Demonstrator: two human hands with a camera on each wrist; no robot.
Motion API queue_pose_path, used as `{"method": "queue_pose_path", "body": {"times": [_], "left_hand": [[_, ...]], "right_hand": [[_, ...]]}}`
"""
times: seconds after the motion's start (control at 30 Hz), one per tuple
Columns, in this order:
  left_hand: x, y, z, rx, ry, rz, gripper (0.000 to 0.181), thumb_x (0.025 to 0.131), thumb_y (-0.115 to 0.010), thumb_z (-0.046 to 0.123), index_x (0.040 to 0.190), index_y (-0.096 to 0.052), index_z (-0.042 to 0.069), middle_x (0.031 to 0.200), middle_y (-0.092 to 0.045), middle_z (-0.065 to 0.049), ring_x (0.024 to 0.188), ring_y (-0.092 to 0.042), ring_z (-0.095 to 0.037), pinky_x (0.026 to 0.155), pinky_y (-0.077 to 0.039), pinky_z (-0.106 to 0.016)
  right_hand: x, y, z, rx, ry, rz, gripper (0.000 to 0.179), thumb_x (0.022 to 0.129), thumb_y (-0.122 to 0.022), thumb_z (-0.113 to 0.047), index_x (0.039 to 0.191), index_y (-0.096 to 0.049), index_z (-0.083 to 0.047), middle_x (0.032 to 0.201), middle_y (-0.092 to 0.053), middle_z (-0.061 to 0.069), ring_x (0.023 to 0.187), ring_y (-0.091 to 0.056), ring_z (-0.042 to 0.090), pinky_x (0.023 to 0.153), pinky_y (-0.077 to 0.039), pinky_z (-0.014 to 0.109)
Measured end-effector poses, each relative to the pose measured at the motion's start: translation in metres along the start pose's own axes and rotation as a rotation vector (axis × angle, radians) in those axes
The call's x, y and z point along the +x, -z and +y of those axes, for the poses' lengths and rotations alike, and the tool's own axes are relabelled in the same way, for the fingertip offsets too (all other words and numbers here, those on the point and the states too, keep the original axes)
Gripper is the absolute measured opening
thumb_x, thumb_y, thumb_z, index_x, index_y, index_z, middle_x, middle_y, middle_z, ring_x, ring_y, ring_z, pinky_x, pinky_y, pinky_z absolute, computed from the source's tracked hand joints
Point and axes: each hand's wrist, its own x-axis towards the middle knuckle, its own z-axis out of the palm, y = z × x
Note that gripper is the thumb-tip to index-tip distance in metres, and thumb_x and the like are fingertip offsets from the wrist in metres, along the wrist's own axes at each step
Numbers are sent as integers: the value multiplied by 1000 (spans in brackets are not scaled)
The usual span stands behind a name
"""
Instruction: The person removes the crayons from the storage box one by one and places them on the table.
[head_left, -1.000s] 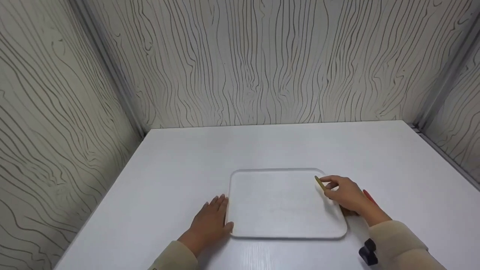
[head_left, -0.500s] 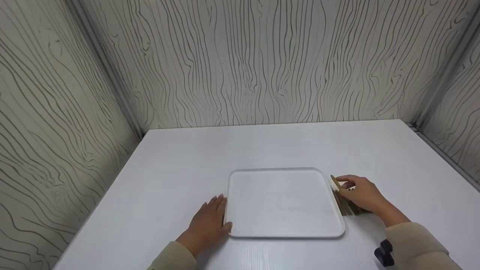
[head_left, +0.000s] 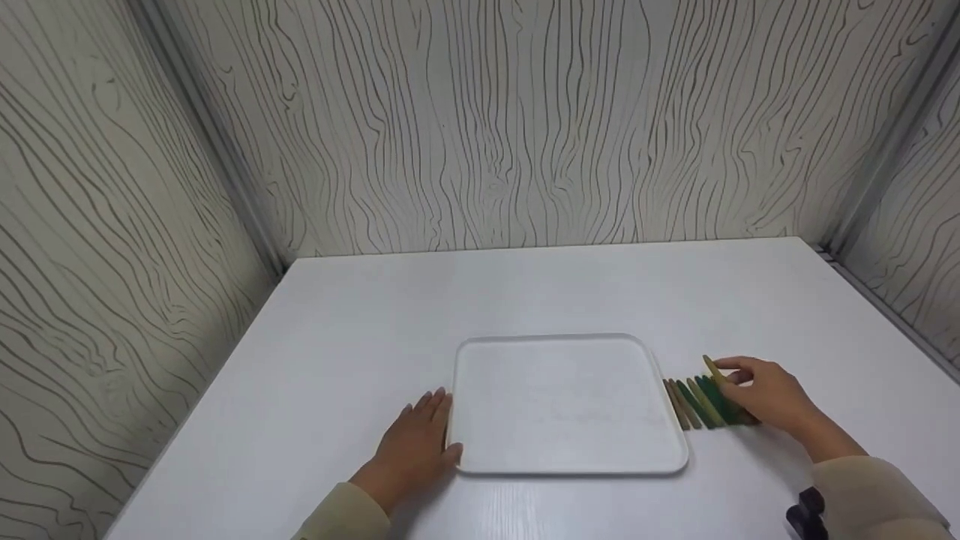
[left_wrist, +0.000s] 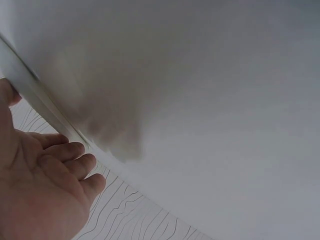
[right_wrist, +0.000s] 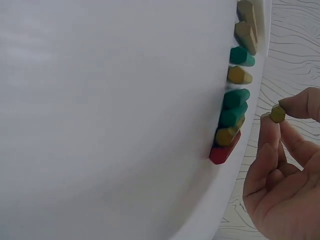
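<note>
My right hand (head_left: 769, 394) pinches a yellow hexagonal stick (head_left: 714, 367) between thumb and fingertips. In the right wrist view this stick (right_wrist: 278, 114) shows end-on, apart from the others. Beneath and left of the hand lies a side-by-side row of similar sticks: tan sticks (head_left: 675, 403), green ones (head_left: 696, 405) and yellow ones. A red stick (right_wrist: 220, 154) at the end of the row shows only in the right wrist view. My left hand (head_left: 414, 446) rests at the left edge of a white tray (head_left: 555, 405), fingers extended along it, thumb at the rim.
The tray lies flat on a white table (head_left: 375, 315), its right edge right beside the row of sticks. Wood-grain panels (head_left: 495, 127) stand behind and on both sides. A small black device (head_left: 807, 514) sits at my right sleeve.
My right hand has moved right, carrying the yellow stick from over the tray's right edge to above the row. More of the row now shows. My left hand stays in place.
</note>
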Motion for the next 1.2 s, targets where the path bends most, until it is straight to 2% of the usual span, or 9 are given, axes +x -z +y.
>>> {"method": "queue_pose_path", "body": {"times": [0.1,0.27,0.4,0.53,0.77,1.2], "left_hand": [[0,1,0,1,-7,7,69,94,-52,36,144,-33,-6,149,-33,-20,137,-29,-37,109,-26,-53],[-1,2,1,-2,-9,1,69,94,-52,37,144,-32,-6,149,-32,-20,137,-28,-37,109,-25,-53],[-2,2,1,-24,7,-20,69,94,-51,38,145,-31,-5,151,-30,-19,138,-26,-36,111,-22,-52],[-2,3,2,-39,21,-31,70,94,-52,39,146,-30,-4,151,-29,-18,139,-24,-36,111,-20,-52],[-2,2,2,-33,21,-31,70,94,-52,38,146,-30,-4,151,-29,-19,139,-25,-36,111,-20,-52],[1,1,1,-21,24,-24,70,94,-52,38,145,-31,-5,150,-31,-19,138,-26,-37,111,-22,-52]], "right_hand": [[-2,4,6,1,-23,-2,46,92,-57,-14,129,-48,11,104,-59,24,70,-58,21,54,-50,31],[-5,10,17,-56,-39,12,46,91,-58,-14,128,-49,12,104,-59,27,83,-57,27,61,-49,31],[-6,12,24,-60,-47,3,47,91,-58,-14,128,-47,13,103,-59,27,82,-58,26,61,-49,31],[-7,14,30,-68,-52,-5,51,93,-60,-20,128,-48,14,103,-60,28,83,-58,27,61,-48,32],[-10,15,33,-90,-73,-27,52,93,-59,-23,127,-48,14,108,-58,32,85,-57,29,63,-49,32],[-11,16,34,-126,-87,-27,49,93,-58,-24,123,-51,14,105,-58,32,81,-56,27,62,-48,34]]}}
